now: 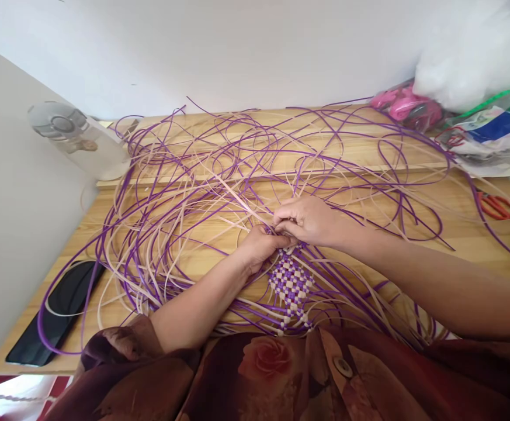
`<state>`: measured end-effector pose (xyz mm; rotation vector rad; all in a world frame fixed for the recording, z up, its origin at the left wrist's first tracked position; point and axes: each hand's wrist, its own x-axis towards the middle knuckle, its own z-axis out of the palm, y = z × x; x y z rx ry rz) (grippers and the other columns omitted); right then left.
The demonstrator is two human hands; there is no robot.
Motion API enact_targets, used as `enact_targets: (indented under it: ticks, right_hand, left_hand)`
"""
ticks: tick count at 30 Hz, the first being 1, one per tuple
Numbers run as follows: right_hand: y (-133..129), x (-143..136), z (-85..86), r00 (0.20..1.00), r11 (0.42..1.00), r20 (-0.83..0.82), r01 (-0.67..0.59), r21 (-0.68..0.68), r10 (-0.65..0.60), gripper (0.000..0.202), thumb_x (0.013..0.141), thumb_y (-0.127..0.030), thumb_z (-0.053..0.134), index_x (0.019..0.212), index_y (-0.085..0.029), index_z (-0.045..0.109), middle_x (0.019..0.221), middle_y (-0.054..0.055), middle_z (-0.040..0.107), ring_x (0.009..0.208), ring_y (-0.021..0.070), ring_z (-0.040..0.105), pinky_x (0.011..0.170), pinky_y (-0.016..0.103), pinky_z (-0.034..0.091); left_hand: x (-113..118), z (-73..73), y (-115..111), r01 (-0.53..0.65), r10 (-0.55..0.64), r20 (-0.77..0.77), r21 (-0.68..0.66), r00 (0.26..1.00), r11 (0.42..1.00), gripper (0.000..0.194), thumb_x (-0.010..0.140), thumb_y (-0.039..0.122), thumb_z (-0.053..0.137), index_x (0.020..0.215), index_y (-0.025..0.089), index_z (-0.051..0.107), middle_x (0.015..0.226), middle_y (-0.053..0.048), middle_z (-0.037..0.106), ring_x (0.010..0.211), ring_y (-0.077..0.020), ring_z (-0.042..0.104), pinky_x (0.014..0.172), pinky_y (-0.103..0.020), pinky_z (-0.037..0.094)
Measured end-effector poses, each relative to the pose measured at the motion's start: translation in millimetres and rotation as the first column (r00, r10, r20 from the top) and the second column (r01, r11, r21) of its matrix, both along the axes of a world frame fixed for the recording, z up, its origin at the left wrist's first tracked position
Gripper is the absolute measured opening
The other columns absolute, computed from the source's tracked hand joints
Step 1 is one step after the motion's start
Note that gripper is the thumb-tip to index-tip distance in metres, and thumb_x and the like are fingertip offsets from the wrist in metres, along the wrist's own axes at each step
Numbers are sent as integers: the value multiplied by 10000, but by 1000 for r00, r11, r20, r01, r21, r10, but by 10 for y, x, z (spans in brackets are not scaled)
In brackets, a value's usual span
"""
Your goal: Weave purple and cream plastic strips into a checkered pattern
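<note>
A small woven piece (290,280) in a purple and cream check lies on the table near my body. Long purple and cream strands (167,216) fan out from it to both sides and away from me. At its far edge my left hand (260,248) is closed, thumb and fingers pinching the strands. My right hand (304,221) meets it from the right, its fingertips also pinched on a strand beside the left thumb. The exact crossing of strands between the fingertips is hidden by the fingers.
A black phone (55,313) lies at the left under a loop of strand. A pale bottle with a grey lid (83,140) stands at the back left. Orange-handled scissors (498,206) and plastic bags (486,131) are at the right. A raised wooden ledge (346,173) crosses the table.
</note>
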<state>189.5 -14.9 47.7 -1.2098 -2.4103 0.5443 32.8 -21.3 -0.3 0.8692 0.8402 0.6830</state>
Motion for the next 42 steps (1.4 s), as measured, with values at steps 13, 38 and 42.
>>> enact_targets:
  ticks: [13, 38, 42]
  right_hand:
    - [46, -56, 77, 992, 991, -109, 46, -128, -60, 155, 855, -231, 558, 788, -161, 680, 713, -15, 633, 666, 115, 544, 637, 228, 338]
    - [-881, -62, -207, 954, 898, -73, 297, 324, -289, 148, 912, -213, 581, 975, -223, 714, 969, 54, 710, 909, 199, 641, 873, 353, 502]
    - [-914, -97, -96, 908, 923, -184, 385, 16, -376, 76, 843, -200, 607, 796, -194, 666, 762, 21, 668, 702, 159, 597, 670, 288, 479]
  left_hand:
    - [35, -20, 7, -19, 17, -31, -54, 999, 998, 283, 499, 175, 847, 743, 124, 713, 702, -35, 710, 682, -160, 642, 763, -290, 490]
    - [46, -18, 31, -47, 25, -202, -105, 979, 993, 221, 512, 197, 821, 624, 138, 640, 613, -51, 659, 533, -147, 575, 585, -287, 464]
    - [54, -6, 18, -55, 42, -160, -78, 986, 995, 175, 543, 178, 793, 614, 132, 641, 630, -47, 660, 533, -140, 571, 595, -286, 456]
